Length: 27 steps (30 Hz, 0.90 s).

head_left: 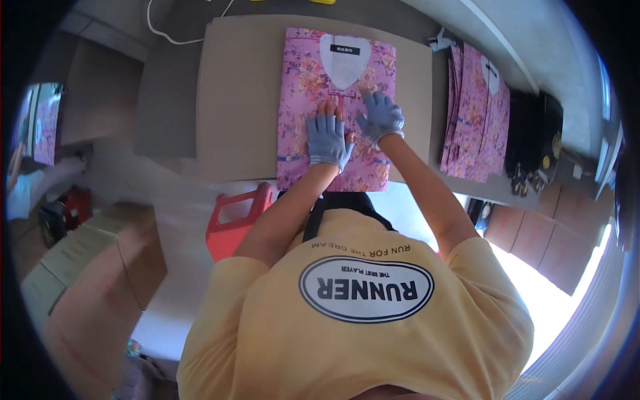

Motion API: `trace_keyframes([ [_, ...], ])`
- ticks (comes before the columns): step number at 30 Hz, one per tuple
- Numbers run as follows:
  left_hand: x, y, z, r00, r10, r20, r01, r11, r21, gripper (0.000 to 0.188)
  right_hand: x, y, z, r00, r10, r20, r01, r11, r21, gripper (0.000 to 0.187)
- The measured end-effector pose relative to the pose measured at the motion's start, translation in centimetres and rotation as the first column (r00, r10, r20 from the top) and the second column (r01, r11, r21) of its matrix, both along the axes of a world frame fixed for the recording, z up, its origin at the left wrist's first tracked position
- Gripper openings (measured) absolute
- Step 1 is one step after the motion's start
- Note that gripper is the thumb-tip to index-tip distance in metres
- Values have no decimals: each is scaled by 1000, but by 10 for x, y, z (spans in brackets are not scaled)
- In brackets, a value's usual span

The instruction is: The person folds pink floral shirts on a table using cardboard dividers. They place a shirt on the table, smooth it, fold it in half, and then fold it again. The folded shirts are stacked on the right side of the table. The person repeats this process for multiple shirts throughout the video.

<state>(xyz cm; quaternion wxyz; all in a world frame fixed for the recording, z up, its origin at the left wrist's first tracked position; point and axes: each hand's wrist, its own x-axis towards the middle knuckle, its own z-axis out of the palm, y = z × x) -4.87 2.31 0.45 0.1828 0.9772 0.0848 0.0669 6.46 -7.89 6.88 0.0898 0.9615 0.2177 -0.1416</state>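
Note:
A folded pink floral garment (303,100) lies flat in front of me, its white neck opening with a dark label at the far end. Both my hands wear grey fingerless gloves. My left hand (327,139) rests flat on the middle of the garment, fingers stretched away from me. Just to the right and a little farther off, my right hand (383,117) lies on the garment's right side with its fingers spread. Neither hand grips anything. The cloth directly under both palms is hidden.
Brown board (240,100) covers the table beneath the garment. A stack of similar folded floral garments (477,120) sits at the right, beside black items (530,133). A red stool (240,217) stands below the table edge; cardboard boxes (100,260) stand at the lower left.

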Motion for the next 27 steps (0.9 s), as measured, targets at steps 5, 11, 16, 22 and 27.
trace_keyframes([
  [5, 1, -5, 0, 1000, -16, -7, 15, 999, -51, 73, 91, 39, -12, 986, -106, -132, 115, 991, 62, 44],
  [11, -4, 0, -2, 999, 49, 9, -47, 991, -125, 70, 137, 222, 4, 889, 427, 164, -458, 833, 310, 49],
  [16, -5, -3, 0, 999, -8, 48, 12, 997, -76, 66, 151, 267, -71, 704, 467, 535, -686, 642, 342, 52],
  [22, -4, -2, 1, 1000, 15, -15, -16, 999, -37, 64, 23, 231, -40, 478, 796, 371, -876, 398, 272, 41],
  [27, -2, 2, 9, 997, -62, -48, 69, 982, 173, 66, -139, 195, -55, 213, 977, 3, -791, 171, 587, 52],
])
